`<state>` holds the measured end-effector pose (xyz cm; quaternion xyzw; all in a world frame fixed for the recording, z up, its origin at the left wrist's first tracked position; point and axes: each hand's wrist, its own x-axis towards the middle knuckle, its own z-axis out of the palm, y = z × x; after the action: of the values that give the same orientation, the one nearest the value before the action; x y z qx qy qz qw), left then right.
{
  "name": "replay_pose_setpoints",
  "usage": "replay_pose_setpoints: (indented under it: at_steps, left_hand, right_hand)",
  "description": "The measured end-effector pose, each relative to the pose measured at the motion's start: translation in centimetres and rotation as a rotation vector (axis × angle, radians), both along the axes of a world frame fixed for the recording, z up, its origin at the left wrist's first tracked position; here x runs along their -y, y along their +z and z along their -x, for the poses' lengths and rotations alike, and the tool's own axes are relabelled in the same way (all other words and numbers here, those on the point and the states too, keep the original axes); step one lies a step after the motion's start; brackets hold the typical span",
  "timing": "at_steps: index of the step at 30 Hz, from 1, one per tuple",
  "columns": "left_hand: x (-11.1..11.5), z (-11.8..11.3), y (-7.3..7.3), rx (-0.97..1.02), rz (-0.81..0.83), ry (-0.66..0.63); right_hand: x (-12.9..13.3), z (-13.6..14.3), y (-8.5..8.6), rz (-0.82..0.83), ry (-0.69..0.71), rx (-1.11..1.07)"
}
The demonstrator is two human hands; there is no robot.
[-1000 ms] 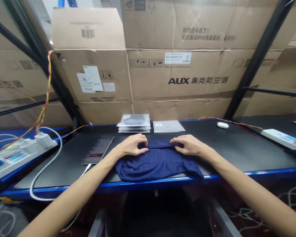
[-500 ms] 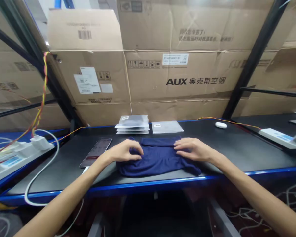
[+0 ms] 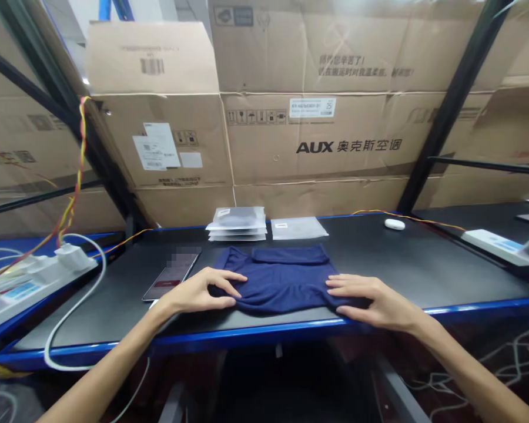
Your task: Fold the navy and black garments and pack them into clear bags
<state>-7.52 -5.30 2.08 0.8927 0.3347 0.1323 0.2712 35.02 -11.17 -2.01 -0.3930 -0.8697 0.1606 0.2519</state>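
Note:
A navy-blue cloth garment (image 3: 286, 282) lies on the black tabletop near its front edge, with a folded band along its far side and wrinkles across its near part. My left hand (image 3: 205, 291) rests on its left side, fingers spread over the cloth and thumb by the near left corner. At the opposite side, my right hand (image 3: 374, 299) has its fingers stretched onto the cloth, the thumb lower down at the near right corner. Neither hand shows a clear grip on the fabric.
Behind the garment sit a stack of flat translucent packets (image 3: 237, 224) and a single packet (image 3: 298, 228). A phone (image 3: 174, 275) lies left. Power strips (image 3: 30, 288) with a white cable stand at both sides. A small white case (image 3: 394, 224) is back right. Cardboard (image 3: 317, 164) walls the back.
Both hands have moved nearer the table's front edge and outward, to the garment's near corners. The cloth's far left part and right side now lie flatter and more uncovered.

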Motion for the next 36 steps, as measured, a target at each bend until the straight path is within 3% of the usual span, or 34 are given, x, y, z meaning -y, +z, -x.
replay_pose_setpoints:
  at_steps: [4,9,12,15,19,23,25,30,34,36]
  left_hand:
    - [0.4,-0.3,-0.2,0.052,-0.102,0.081]
    - [-0.1,-1.1,0.4,0.092,-0.230,0.371]
    - [-1.4,-1.5,0.0,0.069,-0.287,0.478]
    - [-3.0,-1.9,-1.0,-0.085,-0.367,0.570]
    - [-4.0,-2.2,-2.0,-0.299,-0.442,0.580]
    - [-3.5,-2.1,-1.7,-0.319,-0.539,0.518]
    - [-3.0,-1.9,-1.4,-0.324,-0.587,0.550]
    - [-1.5,-1.7,-1.0,-0.438,-0.449,0.713]
    - [-1.0,-2.5,-0.4,-0.526,-0.331,0.782]
    - [-1.0,-3.0,0.0,-0.567,-0.304,0.846]
  right_hand:
    - [-0.1,0.1,-0.2,-0.083,-0.083,-0.089]
    - [-2.3,1.1,1.7,-0.035,-0.310,-0.179]
    - [-4.5,1.6,2.3,-0.034,-0.316,-0.187]
    - [-6.4,2.0,2.2,-0.006,-0.315,-0.074]
    - [-7.3,2.2,1.6,0.054,-0.268,0.070]
    - [-7.3,1.9,1.5,0.059,-0.242,0.084]
    - [-7.4,1.5,1.8,0.056,-0.237,0.116]
    - [-7.1,1.8,3.0,-0.104,-0.253,0.282]
    - [-6.5,5.0,3.9,-0.281,-0.225,0.335]
    - [-6.5,7.1,3.9,-0.284,-0.167,0.299]
